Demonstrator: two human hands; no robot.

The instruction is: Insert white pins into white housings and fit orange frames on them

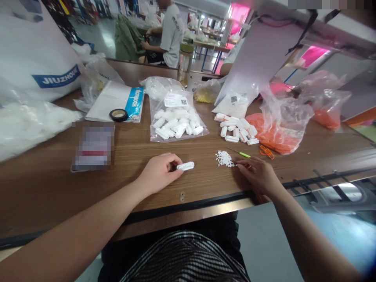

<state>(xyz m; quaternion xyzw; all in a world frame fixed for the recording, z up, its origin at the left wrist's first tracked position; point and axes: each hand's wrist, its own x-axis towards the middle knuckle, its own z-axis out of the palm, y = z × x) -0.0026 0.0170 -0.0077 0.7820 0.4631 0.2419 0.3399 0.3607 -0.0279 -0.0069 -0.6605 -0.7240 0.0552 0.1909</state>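
Between the thumb and fingers of my left hand point(163, 172) is a small white oblong plastic housing point(187, 166), held just above the table, its upper face showing slots. My right hand point(257, 172) is at the right edge of a heap of tiny white pellet-like parts point(224, 158). Its thumb and fingertips are pinched together; whether a part is between them is too small to tell. Just beyond that hand lies a thin tool with a yellow-green handle point(244, 154). Several orange clips point(266, 152) lie to its right.
A loose pile of white housings point(237, 128) and a bag of orange parts point(279, 133) lie at the right. Beyond my left hand are a clear bag of white housings point(176, 121), black tape point(118, 114) and a notebook point(108, 100). A phone-like blurred item point(94, 147) lies left.
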